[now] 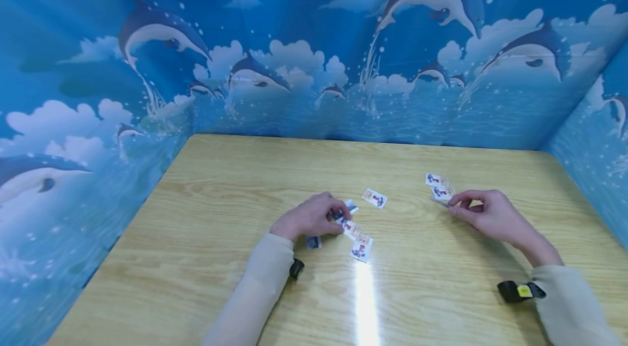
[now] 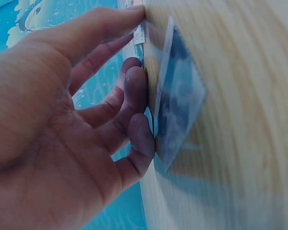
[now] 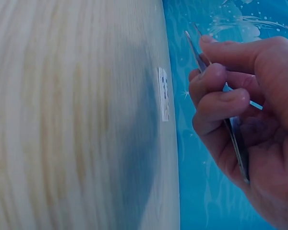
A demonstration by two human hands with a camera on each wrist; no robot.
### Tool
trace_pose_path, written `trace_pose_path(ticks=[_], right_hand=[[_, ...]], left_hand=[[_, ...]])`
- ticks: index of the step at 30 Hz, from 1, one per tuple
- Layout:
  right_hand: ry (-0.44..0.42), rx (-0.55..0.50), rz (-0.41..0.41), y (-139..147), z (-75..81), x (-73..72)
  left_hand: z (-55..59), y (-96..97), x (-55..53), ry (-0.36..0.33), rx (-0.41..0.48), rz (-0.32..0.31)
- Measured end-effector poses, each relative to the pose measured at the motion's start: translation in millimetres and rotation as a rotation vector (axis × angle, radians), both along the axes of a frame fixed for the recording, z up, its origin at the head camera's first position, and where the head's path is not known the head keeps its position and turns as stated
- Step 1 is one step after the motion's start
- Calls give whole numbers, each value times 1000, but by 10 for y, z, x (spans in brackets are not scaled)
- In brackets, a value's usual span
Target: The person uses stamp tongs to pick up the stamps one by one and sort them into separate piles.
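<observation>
My left hand (image 1: 314, 217) rests low over a loose cluster of small printed cards, its bent fingers spread apart with fingertips at the table. Under and beside it lie a picture card (image 1: 351, 229), another card (image 1: 361, 248) overlapping it, and a dark card (image 1: 314, 242) by the wrist. In the left wrist view a bluish, glossy card (image 2: 180, 98) tilts up beside the little finger. My right hand (image 1: 490, 216) holds metal tweezers (image 3: 237, 143), their tips apart and pointing left. Close to those tips lie two overlapping cards (image 1: 443, 193); nothing shows between the tips.
A single card (image 1: 374, 198) lies between the hands. The wood-grain table (image 1: 235, 171) is bounded behind and at both sides by a blue dolphin-print curtain (image 1: 304, 101). Black wrist-worn devices (image 1: 512, 292) sit at both sleeves.
</observation>
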State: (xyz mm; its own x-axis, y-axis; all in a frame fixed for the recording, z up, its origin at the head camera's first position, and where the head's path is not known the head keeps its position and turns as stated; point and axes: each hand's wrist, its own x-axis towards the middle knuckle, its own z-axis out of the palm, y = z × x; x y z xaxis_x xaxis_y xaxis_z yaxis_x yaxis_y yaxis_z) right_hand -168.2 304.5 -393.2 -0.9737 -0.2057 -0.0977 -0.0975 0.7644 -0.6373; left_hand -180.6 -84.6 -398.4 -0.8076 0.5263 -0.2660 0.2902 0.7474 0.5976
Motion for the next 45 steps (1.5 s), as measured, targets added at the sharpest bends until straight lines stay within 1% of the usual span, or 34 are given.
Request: trace_pose_path(ticks=[6, 12, 16, 23, 29, 37, 45], right_hand=[[-32, -46, 22, -54, 0, 6], [-39, -124, 84, -138, -11, 45], [-62, -169, 125, -219, -18, 87], [-54, -162, 185, -367, -43, 149], [-61, -179, 228, -459, -68, 190], [-89, -201, 297, -562, -65, 202], [-119, -213, 326, -691, -104, 179]], left_hand=[[-12, -9, -8, 11, -1, -10], [-6, -13, -11, 18, 3, -17], [7, -9, -3, 13, 1, -22], [14, 0, 6, 4, -5, -18], [16, -4, 6, 10, -4, -21], [8, -6, -7, 13, -4, -22], [-1, 0, -13, 16, -7, -21]])
